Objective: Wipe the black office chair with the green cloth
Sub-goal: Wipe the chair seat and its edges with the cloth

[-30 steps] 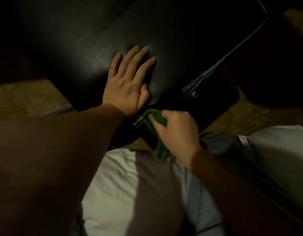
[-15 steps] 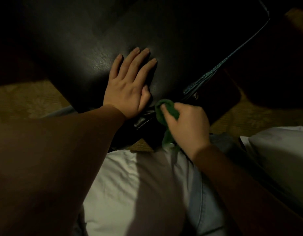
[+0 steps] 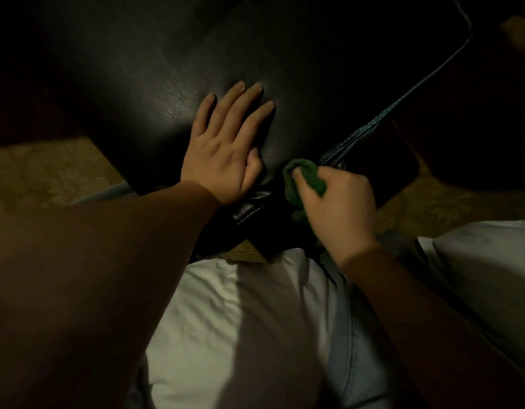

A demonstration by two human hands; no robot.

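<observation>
- A tan, faintly patterned carpet (image 3: 48, 178) is covering the floor, showing at the left and again at the right.
- Dim, warm light is leaving the upper corners in deep shadow.
- A dark shape (image 3: 488, 137), too shadowed to identify, is sitting at the right.

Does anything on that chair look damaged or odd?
Nothing clearly wrong. The black office chair looks creased at its near edge, between the left hand and the green cloth; dim light hides the rest.

Carpet (image 3: 48, 172), white fabric (image 3: 211, 320) and denim (image 3: 344, 335) in dim light.
The tan patterned carpet shows left of the left hand (image 3: 225, 149) and right of the right hand (image 3: 341, 208); creased white fabric and light blue denim lie below both hands.
</observation>
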